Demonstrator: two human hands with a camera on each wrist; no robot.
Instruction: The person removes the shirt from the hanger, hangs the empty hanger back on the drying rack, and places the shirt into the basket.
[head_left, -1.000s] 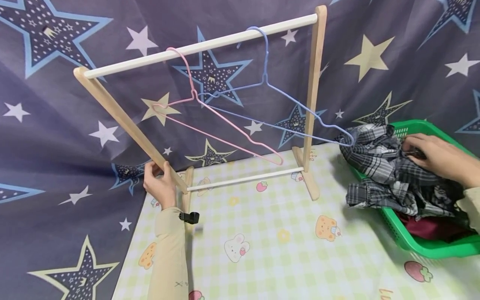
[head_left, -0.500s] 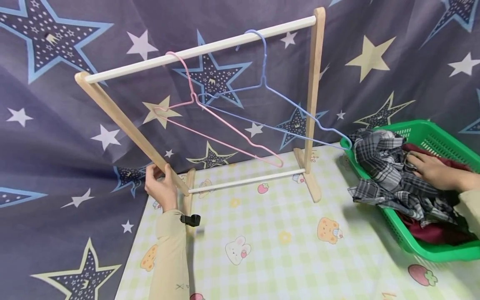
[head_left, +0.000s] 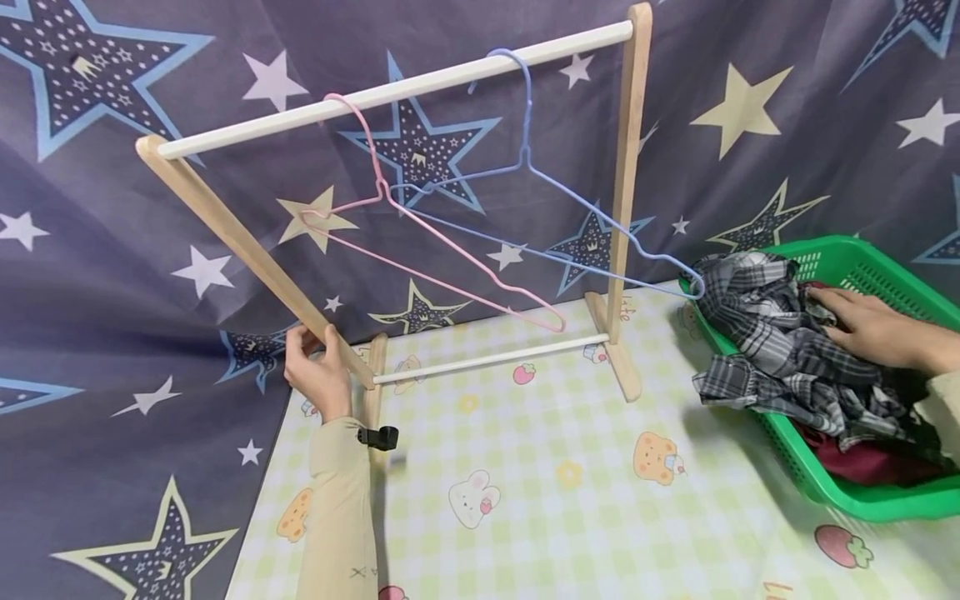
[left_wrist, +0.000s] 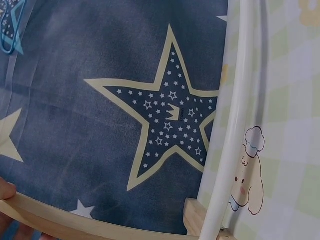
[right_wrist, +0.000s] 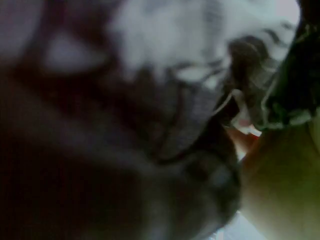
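In the head view my left hand (head_left: 321, 372) grips the left wooden post of a clothes rack (head_left: 240, 242), near its base. My right hand (head_left: 873, 327), over the green basket (head_left: 847, 504), pinches a fold of a grey-and-black plaid shirt (head_left: 780, 333) between thumb and fingers. The shirt lies bunched, partly over the basket's left rim. A pink hanger (head_left: 442, 237) and a blue hanger (head_left: 577, 196) hang from the white top rod (head_left: 420, 86). The left wrist view shows fingertips (left_wrist: 6, 190) at the wooden post; folds of cloth fill the blurred right wrist view.
Dark red cloth (head_left: 870, 462) lies under the shirt in the basket. A green-checked tablecloth (head_left: 570, 533) covers the table. Behind the rack hangs a dark star-patterned curtain (head_left: 150, 333). The blue hanger's right end overlaps the shirt in the head view.
My right hand has lowered the plaid shirt slightly, shifted right, then moved back a little to the left with its fingers on the cloth. My left hand keeps its grip on the post.
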